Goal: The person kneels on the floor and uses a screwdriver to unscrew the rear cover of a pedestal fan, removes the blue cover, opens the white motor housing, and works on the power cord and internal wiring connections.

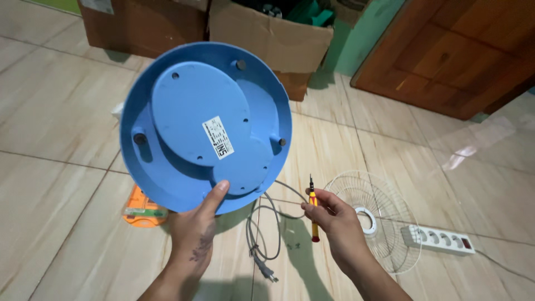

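Left hand [195, 228] grips the round blue fan base [206, 125] by its lower rim, centre-left of frame, underside tilted up w/ screw holes facing the camera, while right hand [329, 214] pinches a small screwdriver [314, 209] upright, tip up, over the tiled floor [67, 111] nr the wire fan guard [379, 214].

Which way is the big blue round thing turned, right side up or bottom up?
Bottom up. The blue round base, held by the left hand, shows its underside: rubber feet, screw holes and a sticker.
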`<state>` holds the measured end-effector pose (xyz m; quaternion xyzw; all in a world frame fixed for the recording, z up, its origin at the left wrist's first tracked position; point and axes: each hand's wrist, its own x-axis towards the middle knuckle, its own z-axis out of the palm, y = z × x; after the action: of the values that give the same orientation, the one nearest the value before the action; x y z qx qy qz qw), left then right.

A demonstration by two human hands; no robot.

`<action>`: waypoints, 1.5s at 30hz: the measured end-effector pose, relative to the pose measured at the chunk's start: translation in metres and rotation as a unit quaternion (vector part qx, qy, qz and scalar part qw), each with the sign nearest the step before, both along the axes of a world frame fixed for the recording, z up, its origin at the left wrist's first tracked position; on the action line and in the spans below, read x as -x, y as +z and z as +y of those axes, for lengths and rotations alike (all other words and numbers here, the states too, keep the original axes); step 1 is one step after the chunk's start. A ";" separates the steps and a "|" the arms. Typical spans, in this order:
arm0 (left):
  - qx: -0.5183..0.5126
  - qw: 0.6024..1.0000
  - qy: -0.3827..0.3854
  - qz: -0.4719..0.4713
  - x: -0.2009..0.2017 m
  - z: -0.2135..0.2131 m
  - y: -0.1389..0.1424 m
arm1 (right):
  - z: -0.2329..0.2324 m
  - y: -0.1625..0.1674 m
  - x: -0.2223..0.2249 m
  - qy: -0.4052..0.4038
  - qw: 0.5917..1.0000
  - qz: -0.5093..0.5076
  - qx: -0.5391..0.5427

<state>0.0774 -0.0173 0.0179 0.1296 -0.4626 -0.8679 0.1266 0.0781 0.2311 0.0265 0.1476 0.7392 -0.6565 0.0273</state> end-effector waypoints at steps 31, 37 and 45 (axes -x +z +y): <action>-0.022 0.999 -0.001 0.038 0.045 0.013 -0.062 | -0.108 0.064 0.063 0.086 0.991 0.094 0.029; 0.011 0.997 0.060 0.041 0.040 0.010 -0.051 | -0.106 0.057 0.067 0.079 0.994 0.080 0.009; 0.145 0.967 0.162 0.129 0.034 -0.008 -0.025 | -0.106 0.054 0.077 0.062 0.991 0.116 -0.024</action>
<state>0.0433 -0.0258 -0.0073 0.0702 -0.5361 -0.7686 0.3420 0.0013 0.1254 0.0800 0.0251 0.7609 -0.6481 -0.0212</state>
